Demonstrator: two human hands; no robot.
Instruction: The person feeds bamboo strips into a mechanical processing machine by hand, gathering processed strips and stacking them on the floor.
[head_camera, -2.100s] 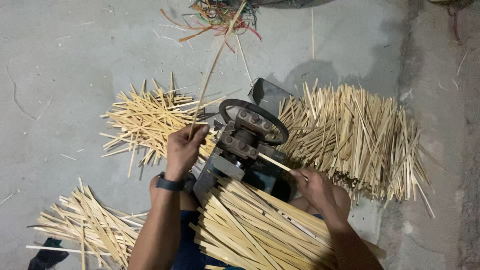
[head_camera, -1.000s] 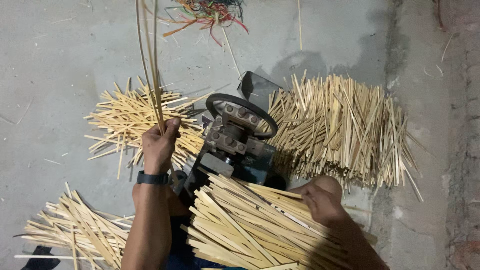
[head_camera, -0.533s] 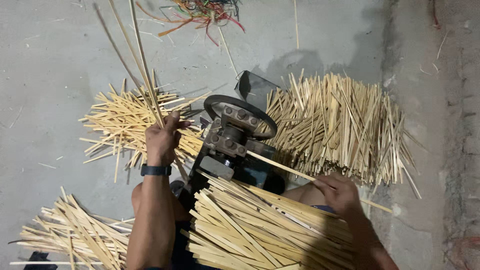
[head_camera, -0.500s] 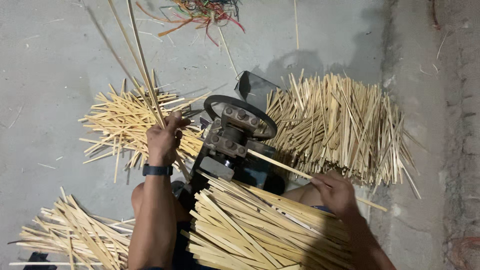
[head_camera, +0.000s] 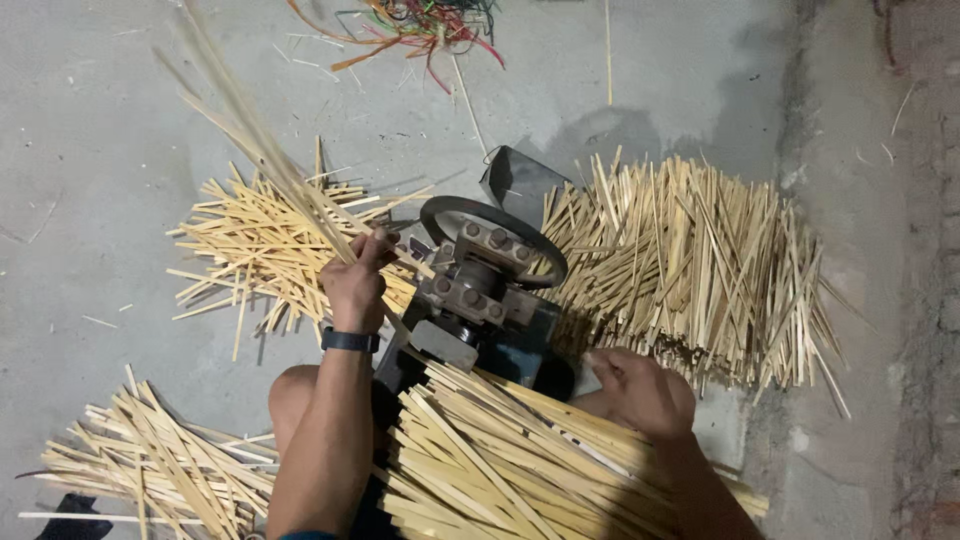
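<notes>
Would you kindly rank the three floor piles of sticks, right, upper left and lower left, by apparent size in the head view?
1. Right pile, clearly largest.
2. Upper-left pile and lower-left pile look alike; the latter is cropped, so unranked.

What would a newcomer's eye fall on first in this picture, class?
First, the dark metal machine with its round wheel at the centre, ringed by heaps of pale bamboo sticks on the concrete floor. Next, the left hand, which grips long thin strips beside the machine, and the right hand on the stick bundle across the lap.
</notes>
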